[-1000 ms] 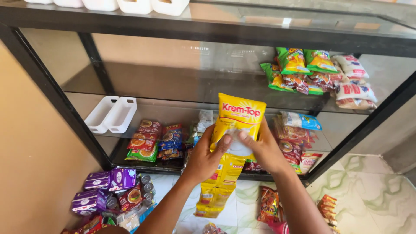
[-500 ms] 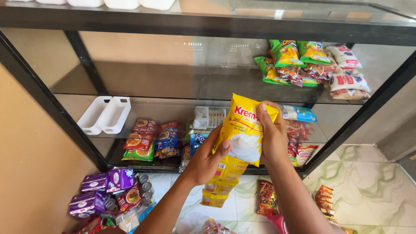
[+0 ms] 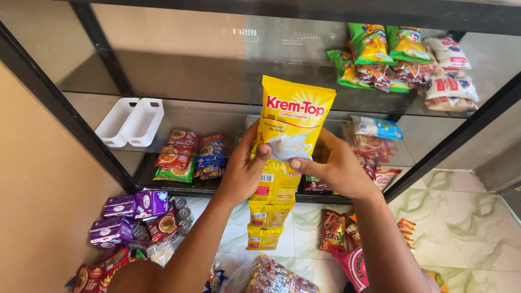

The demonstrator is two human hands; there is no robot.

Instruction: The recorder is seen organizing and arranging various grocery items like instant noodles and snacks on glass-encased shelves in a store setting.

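A black metal shelf frame (image 3: 65, 116) with glass shelves (image 3: 217, 76) stands against a plain beige wall (image 3: 38, 217). The upper glass shelf carries green and white snack bags (image 3: 404, 59) at its right end. The shelf below bears two white plastic trays (image 3: 130, 122) on the left and small colourful packets (image 3: 190, 154) beside them. Beneath, the floor (image 3: 467, 228) is pale marbled tile with green veins. Purple boxes (image 3: 133, 209) and red packets (image 3: 334, 230) lie on it. Soft daylight reflects off the glass.

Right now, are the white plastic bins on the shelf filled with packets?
No, the two white bins stand empty on the glass shelf, left of the yellow sachet strip in both hands.
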